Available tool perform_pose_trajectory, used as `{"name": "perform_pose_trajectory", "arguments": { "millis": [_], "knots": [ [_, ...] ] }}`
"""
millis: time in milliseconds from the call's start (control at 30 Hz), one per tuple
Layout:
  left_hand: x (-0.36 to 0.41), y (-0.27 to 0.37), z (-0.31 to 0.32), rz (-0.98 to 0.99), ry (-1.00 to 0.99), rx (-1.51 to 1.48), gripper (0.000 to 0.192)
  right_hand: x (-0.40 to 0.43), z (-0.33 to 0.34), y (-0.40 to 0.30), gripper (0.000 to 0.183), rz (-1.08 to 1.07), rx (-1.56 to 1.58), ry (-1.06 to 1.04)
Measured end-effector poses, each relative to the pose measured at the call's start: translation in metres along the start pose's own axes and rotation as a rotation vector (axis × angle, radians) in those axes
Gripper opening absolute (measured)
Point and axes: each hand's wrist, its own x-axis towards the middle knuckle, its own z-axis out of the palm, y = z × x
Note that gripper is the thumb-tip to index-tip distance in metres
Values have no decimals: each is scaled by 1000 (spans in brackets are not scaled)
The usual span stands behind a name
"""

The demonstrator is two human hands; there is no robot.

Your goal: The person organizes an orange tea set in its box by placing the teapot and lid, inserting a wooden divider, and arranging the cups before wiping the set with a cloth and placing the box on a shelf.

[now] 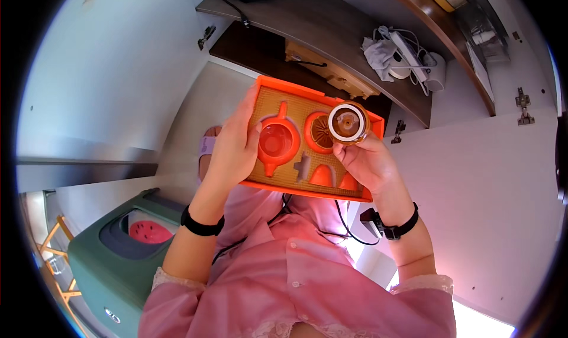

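Observation:
An orange box (290, 190) with a woven-pattern insert lies in front of my body. My left hand (237, 138) grips its left side, the thumb over the rim beside an orange teapot (278, 140) without a lid. In my right hand (368, 160) is a round amber container (349, 123) with a white ring, held over the box's right side. Partly behind it sits a round orange piece (316, 131) with a dark ribbed centre. Two smaller orange cups (321, 176) rest in cutouts near the box's lower edge. An empty cutout lies between them and the teapot.
Beyond the box is an open cabinet with a dark shelf (310, 25), holding a power strip (406, 54), cables and a crumpled white cloth (379, 56). A light brown case (330, 69) lies lower down. A cabinet door (470, 196) stands at right; a green bin (115, 267) is at lower left.

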Motion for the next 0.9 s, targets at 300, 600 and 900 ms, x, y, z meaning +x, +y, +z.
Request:
{"name": "perform_pose_trajectory", "arguments": {
  "millis": [300,600,900],
  "knots": [
    [2,7,-4,-116,-51,-65,58,2,43,-18,17,-174,-520,-116],
    [-1,-16,10,-195,73,-416,52,30,73,27,9,-626,-1832,-290],
    [1,-17,8,-161,70,-443,50,41,75,42,8,-554,-1938,-292]
  ]
}}
